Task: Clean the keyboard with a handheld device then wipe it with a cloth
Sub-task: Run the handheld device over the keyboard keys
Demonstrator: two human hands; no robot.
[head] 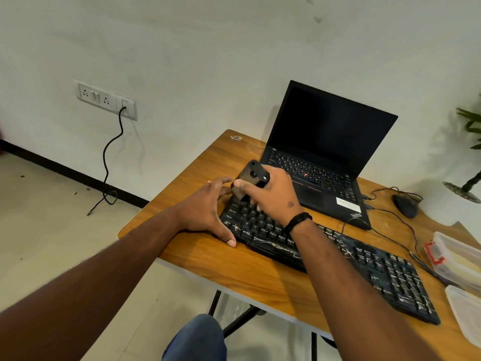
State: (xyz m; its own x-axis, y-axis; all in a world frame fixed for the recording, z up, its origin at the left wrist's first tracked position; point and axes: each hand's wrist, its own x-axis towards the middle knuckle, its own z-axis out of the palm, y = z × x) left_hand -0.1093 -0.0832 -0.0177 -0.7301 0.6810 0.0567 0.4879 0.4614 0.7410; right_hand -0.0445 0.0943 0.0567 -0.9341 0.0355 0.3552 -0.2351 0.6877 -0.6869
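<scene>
Near the middle of the frame, the right hand [270, 194] is wrapped around a dark handheld device [250, 182], its fingers curled about the body, with the device tilted so its lower end comes down onto the top left corner of the black keyboard [338, 259]; whether the tip actually touches the keys cannot be told. A dark band sits on that wrist. The keyboard lies diagonally on the wooden tabletop [234, 267], running from centre frame down toward the lower right. The left hand [205, 209] rests with spread, fairly straight fingers at the keyboard's left end, its thumb lying against the front edge and its fingertips reaching toward the device, grasping nothing. Behind the keyboard, in the upper right of the centre, an open black laptop [322, 152] stands with a dark screen. Further right a dark mouse [406, 205] sits on the tabletop, its cable trailing beside the keyboard. At the right edge lie clear plastic containers [460, 259], one with a red clasp. Green plant leaves [471, 126] show at the far right edge. In the upper left, a wall socket plate [105, 99] has a black cable [110, 157] hanging down to the floor. A knee in blue fabric [195, 337] appears at the bottom centre.
</scene>
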